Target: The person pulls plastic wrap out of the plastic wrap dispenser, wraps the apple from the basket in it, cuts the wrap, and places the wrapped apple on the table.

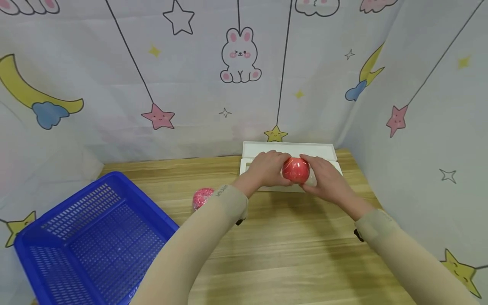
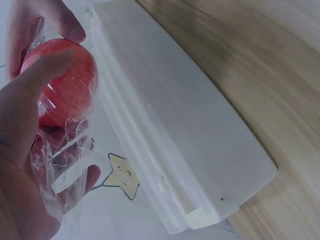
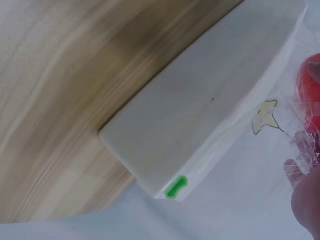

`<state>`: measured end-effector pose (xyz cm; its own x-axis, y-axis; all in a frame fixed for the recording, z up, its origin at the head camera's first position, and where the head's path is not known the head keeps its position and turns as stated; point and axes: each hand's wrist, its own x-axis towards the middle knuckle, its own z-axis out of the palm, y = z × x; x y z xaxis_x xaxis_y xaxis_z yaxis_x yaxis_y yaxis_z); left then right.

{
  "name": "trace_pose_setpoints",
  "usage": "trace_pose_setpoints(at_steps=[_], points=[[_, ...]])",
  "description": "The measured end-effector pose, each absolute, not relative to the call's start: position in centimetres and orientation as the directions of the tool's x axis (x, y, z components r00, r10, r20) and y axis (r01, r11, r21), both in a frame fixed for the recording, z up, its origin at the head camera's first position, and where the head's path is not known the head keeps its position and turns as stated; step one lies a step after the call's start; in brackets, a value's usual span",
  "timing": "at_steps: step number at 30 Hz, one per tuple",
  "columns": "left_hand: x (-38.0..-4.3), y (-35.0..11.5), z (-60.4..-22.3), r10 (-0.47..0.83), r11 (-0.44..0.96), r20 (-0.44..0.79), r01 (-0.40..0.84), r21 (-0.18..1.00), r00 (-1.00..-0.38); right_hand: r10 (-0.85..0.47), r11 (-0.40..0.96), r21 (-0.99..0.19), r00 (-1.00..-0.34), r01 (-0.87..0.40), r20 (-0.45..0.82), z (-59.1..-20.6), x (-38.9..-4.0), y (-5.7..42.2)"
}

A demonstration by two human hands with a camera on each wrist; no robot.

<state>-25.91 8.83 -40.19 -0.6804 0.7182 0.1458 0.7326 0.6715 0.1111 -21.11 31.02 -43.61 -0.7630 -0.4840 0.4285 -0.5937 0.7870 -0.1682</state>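
Both hands hold a red apple (image 1: 296, 170) up between them, over the white cling film dispenser (image 1: 287, 149). My left hand (image 1: 267, 168) grips its left side, the thumb pressed on the fruit in the left wrist view. From the other side my right hand (image 1: 327, 180) grips it, only partly visible in the right wrist view. Clear cling film (image 2: 67, 150) covers the apple and hangs in loose folds by the left palm. The dispenser's lid stands raised at the back. A round pink-red thing in shiny film (image 1: 202, 197) lies left of my left forearm, partly hidden by it.
A large blue plastic basket (image 1: 146, 202) with perforated walls stands at the left, its near part cut off by the frame. The wooden table (image 1: 267, 254) ends against a printed cloth (image 1: 198, 84) behind and at the right.
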Motion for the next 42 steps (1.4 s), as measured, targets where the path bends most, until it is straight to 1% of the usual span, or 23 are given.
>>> trace_pose_setpoints(at_steps=[2, 7, 9, 15, 22, 26, 31, 42], points=[[-26.2, 8.8, -39.7, 0.720, 0.668, 0.136, 0.733, 0.127, -0.680, -0.492, 0.777, -0.178, -0.759, -0.604, 0.427, -43.3, -21.4, 31.1], [-26.8, 8.9, -38.8, 0.720, 0.665, 0.104, 0.725, 0.177, -0.686, -0.531, 0.734, -0.181, -0.720, -0.654, 0.447, -42.3, -22.3, 31.5], [-27.1, 9.1, -38.4, 0.718, 0.670, 0.090, 0.720, 0.181, -0.690, -0.541, 0.724, -0.186, -0.714, -0.664, 0.444, -41.8, -22.5, 31.7], [-27.7, 9.9, -36.8, 0.713, 0.686, 0.038, 0.708, 0.166, -0.700, -0.527, 0.739, -0.214, -0.746, -0.639, 0.407, -40.6, -23.0, 32.3], [-28.2, 10.9, -35.4, 0.708, 0.689, -0.007, 0.687, 0.229, -0.707, -0.528, 0.732, -0.239, -0.753, -0.638, 0.391, -39.2, -23.5, 33.2], [-28.3, 11.1, -34.6, 0.706, 0.691, -0.015, 0.684, 0.235, -0.708, -0.529, 0.735, -0.248, -0.762, -0.632, 0.374, -38.5, -23.7, 33.5], [-28.4, 11.3, -33.7, 0.696, 0.702, -0.027, 0.672, 0.236, -0.718, -0.546, 0.719, -0.254, -0.752, -0.647, 0.370, -37.5, -23.9, 33.8], [-28.0, 12.1, -31.8, 0.703, 0.688, -0.023, 0.673, 0.272, -0.711, -0.573, 0.707, -0.248, -0.742, -0.662, 0.348, -34.9, -23.4, 34.8]])
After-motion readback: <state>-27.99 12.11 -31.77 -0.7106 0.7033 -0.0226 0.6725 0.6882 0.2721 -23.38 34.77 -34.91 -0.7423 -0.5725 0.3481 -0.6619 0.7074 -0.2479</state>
